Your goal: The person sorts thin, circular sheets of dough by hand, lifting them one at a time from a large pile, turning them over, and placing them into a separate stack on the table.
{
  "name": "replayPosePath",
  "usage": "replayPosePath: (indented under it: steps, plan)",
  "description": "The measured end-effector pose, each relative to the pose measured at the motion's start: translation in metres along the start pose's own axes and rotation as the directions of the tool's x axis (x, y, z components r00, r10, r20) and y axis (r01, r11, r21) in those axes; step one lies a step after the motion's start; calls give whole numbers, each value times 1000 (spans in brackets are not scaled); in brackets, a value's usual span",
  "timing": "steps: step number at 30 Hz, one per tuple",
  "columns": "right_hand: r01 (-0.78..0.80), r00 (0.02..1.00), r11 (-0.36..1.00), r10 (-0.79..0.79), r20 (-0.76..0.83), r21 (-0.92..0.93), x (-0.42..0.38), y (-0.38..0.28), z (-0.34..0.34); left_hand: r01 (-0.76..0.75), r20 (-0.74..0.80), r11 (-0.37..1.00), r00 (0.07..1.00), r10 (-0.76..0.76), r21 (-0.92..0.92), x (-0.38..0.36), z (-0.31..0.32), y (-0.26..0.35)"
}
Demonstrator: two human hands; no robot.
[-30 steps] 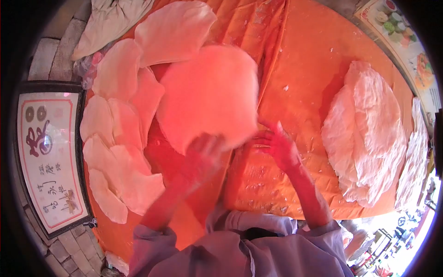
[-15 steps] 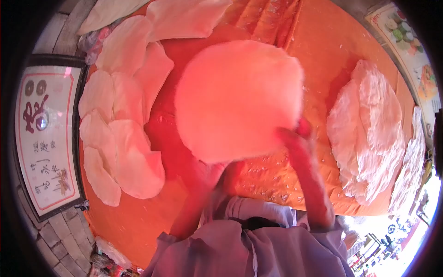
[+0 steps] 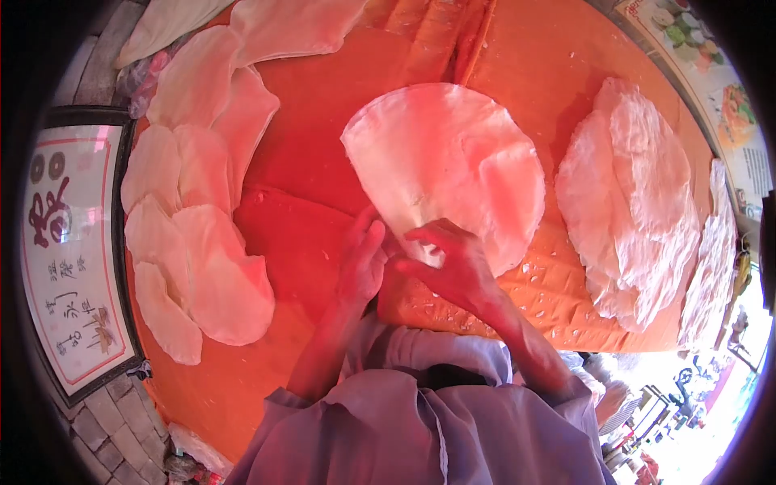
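A thin, pale flatbread sheet [image 3: 436,153] fans out over the orange cloth, its near end narrowed and gathered at my hands. My right hand [image 3: 457,263] has its fingers curled around that gathered end, and a white bit of the sheet shows between thumb and forefinger. Just left of it, my left hand [image 3: 364,259] is raised beside the sheet's edge with fingers extended and thumb up. Nothing shows in its grasp. Part of the sheet's near end is hidden behind my right hand.
Several similar pale sheets [image 3: 222,275] overlap along the left side of the orange cloth [image 3: 299,137]. A wrinkled stack of sheets [image 3: 630,202] lies at the right. A framed sign [image 3: 73,259] borders the left edge, and a printed food poster [image 3: 695,48] the upper right.
The sheet was spread wide and round between both hands; now it is narrowed into a fan. My right hand has moved left to its near end, close to my left hand.
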State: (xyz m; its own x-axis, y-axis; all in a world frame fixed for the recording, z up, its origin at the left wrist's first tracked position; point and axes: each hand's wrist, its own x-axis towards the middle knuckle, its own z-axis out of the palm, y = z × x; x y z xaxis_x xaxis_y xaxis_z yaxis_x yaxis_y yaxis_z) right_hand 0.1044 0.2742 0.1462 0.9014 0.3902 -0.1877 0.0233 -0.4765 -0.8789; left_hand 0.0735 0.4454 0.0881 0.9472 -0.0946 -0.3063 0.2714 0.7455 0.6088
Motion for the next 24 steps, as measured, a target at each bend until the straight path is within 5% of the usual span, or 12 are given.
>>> replayPosePath:
  steps: [4, 9, 15, 18, 24]
  plan:
    - [-44, 997, 996, 38, 71, 80, 10, 7, 11, 26, -134, 986, 991, -4, 162, 0, -14, 1]
    - [27, 994, 997, -19, -105, 75, 14, 11, 17, -25, -97, 995, 995, 15, -100, -10, -29, -13]
    - [-41, 989, 998, 48, -139, 52, 15, 8, 15, 26, -17, 998, 1000, -25, 56, 0, -10, -4]
    - [104, 975, 981, -133, -177, -162, 15, -11, 19, 69, -25, 992, 997, -67, 104, -2, -4, -1]
    - [42, 986, 888, -111, -124, -458, 21, 32, 41, 157, -136, 957, 983, -126, 243, 0, -25, -17]
